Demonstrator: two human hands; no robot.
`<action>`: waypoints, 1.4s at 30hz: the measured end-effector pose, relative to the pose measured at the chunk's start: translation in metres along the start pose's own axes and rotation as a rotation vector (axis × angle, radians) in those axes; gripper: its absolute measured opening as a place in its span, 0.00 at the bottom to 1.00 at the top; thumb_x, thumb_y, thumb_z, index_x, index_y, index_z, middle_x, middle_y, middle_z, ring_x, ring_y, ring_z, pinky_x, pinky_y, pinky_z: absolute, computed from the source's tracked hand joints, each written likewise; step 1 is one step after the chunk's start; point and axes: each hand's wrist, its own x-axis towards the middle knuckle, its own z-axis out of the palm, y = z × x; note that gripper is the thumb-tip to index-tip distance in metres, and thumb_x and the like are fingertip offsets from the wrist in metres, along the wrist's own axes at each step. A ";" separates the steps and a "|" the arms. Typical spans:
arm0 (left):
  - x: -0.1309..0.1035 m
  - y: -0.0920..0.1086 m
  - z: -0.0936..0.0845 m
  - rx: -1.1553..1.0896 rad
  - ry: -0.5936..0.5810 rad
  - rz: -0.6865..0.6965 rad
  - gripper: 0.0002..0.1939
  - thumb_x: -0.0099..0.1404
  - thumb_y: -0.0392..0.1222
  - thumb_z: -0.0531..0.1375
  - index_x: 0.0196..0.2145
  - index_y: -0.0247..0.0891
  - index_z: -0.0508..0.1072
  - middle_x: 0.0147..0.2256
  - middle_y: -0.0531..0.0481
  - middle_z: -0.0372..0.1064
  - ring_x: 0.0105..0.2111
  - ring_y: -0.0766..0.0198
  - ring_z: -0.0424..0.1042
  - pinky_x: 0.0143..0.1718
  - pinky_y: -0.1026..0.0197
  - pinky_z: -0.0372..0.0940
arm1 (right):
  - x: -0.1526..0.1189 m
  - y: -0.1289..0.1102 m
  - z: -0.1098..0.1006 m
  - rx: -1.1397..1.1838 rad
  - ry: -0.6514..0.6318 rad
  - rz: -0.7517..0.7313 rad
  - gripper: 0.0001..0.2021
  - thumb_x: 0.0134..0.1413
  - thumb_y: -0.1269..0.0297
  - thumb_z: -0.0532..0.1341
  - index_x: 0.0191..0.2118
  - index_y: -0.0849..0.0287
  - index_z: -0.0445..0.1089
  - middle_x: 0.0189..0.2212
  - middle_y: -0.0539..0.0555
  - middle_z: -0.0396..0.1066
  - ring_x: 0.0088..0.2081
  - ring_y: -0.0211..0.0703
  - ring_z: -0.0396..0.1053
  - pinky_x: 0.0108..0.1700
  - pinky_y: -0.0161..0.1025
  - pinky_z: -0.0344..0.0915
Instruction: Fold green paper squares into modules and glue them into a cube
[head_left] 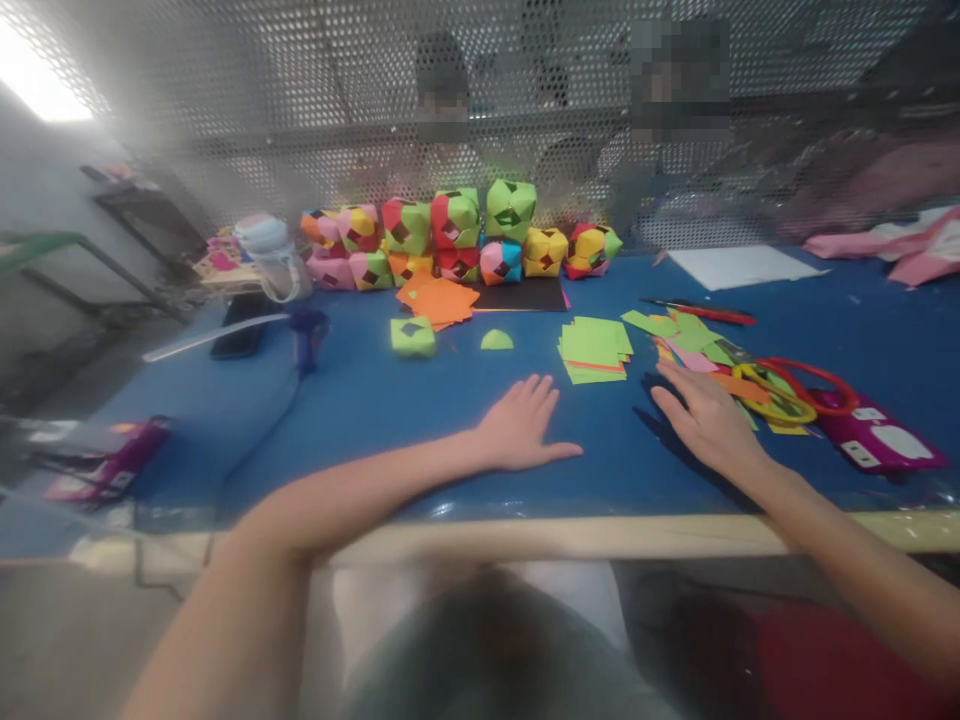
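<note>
My left hand (519,425) lies palm down on the blue tabletop (420,410), its fingers spread and thumb pointing right; nothing is in it. Over the table's right part, my right hand (705,415) has its fingers stretched out beside a heap of paper scraps (686,335), with no held thing visible. Between and beyond the hands sits a stack of green paper squares (596,348), an orange edge showing low in it. Ahead of my left hand are a small green folded paper piece (496,340) and a green paper cube (413,337).
Colourful paper cubes (457,218) are stacked in rows at the back, before a perforated metal screen (300,120). An orange paper pile (437,300), glue gun (306,335), phone (241,325) and bottle (266,245) stand left. Purple power strip (885,430) and red cable (832,375) lie right.
</note>
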 end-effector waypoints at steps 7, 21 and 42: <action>0.036 0.062 0.009 -0.076 0.038 0.381 0.43 0.64 0.64 0.44 0.63 0.24 0.48 0.64 0.32 0.47 0.64 0.48 0.47 0.63 0.50 0.45 | 0.052 -0.078 0.010 0.141 -0.101 -0.289 0.25 0.62 0.52 0.46 0.55 0.63 0.65 0.56 0.63 0.65 0.58 0.53 0.61 0.59 0.56 0.58; -0.051 0.007 -0.004 -0.074 0.169 0.760 0.17 0.67 0.43 0.51 0.46 0.30 0.72 0.52 0.35 0.68 0.54 0.55 0.67 0.57 0.53 0.61 | 0.035 -0.092 0.025 0.113 -0.608 -0.581 0.37 0.59 0.42 0.47 0.66 0.64 0.45 0.66 0.61 0.41 0.67 0.50 0.37 0.66 0.54 0.41; -0.010 -0.075 -0.019 -0.337 0.332 0.372 0.13 0.66 0.36 0.51 0.44 0.32 0.71 0.49 0.37 0.69 0.51 0.58 0.69 0.53 0.55 0.65 | 0.117 -0.076 0.038 -0.032 -0.249 -0.598 0.18 0.62 0.64 0.50 0.53 0.64 0.66 0.57 0.64 0.63 0.54 0.54 0.67 0.54 0.55 0.65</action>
